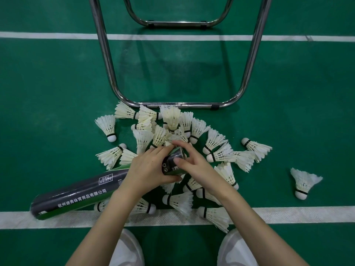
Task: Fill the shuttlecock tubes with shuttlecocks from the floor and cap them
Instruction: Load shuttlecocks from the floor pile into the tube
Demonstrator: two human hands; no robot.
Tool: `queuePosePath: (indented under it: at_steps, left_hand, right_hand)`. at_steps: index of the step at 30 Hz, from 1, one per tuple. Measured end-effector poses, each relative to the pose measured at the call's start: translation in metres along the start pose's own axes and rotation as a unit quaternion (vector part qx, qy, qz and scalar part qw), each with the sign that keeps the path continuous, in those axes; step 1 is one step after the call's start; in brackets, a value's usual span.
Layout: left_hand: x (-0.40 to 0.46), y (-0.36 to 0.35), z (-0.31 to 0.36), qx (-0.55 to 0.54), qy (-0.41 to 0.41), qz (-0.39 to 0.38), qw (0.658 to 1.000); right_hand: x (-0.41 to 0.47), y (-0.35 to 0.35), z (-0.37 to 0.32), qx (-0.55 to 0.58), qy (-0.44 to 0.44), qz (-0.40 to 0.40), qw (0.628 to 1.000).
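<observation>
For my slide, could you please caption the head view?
Both hands, left and right, grip a dark shuttlecock tube above scattered shuttlecocks; a second tube lies on the green floor.

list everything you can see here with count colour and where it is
shuttlecocks: a couple of dozen, exact count unclear as they overlap, white feathers with white corks, piled on the floor in front of the person; one lies apart at far right
held tube: one, black with green, above the pile, in both hands
lying tube: one, black and green with white print, on its side at lower left, near end over the court line
metal frame: chrome tubing, two loops, beyond the pile
court lines: two, white, one near, one far
floor: green
shoes: two, white, bottom edge
left hand: grips the held tube
right hand: fingers at the tube's top
</observation>
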State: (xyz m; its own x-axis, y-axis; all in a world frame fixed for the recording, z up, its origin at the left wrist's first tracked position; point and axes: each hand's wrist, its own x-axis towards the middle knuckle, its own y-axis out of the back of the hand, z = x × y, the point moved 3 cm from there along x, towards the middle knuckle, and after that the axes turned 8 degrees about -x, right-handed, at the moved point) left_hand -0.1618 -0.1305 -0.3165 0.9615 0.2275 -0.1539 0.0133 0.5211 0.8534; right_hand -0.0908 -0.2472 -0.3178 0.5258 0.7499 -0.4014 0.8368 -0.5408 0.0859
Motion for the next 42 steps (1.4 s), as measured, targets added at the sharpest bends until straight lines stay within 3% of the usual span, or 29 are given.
queuePosePath:
  at_steps: [7, 11, 16, 21, 37, 42]
  left_hand:
    - [0.005, 0.006, -0.004, -0.010, 0.016, -0.010, 1.000]
    - [0.003, 0.003, -0.002, -0.003, 0.013, -0.013, 1.000]
    - [0.004, 0.002, -0.003, -0.008, 0.013, -0.011, 1.000]
    - [0.005, 0.003, -0.003, -0.013, 0.019, -0.010, 1.000]
    - [0.004, 0.003, -0.002, -0.006, 0.023, -0.008, 1.000]
    - [0.004, 0.004, -0.001, -0.010, 0.017, -0.006, 1.000]
  right_hand:
    - [0.003, 0.071, 0.012, -0.070, -0.011, 0.193, 0.979]
    - [0.012, 0.105, 0.022, -0.076, -0.017, 0.257, 0.963]
    - [0.027, 0.116, 0.036, -0.202, -0.092, 0.243, 0.944]
    - [0.032, 0.110, 0.036, -0.294, -0.099, 0.234, 0.921]
    - [0.002, 0.089, 0.003, -0.205, -0.023, 0.274, 0.939]
    - [-0.001, 0.071, -0.012, -0.142, 0.021, 0.218, 0.965]
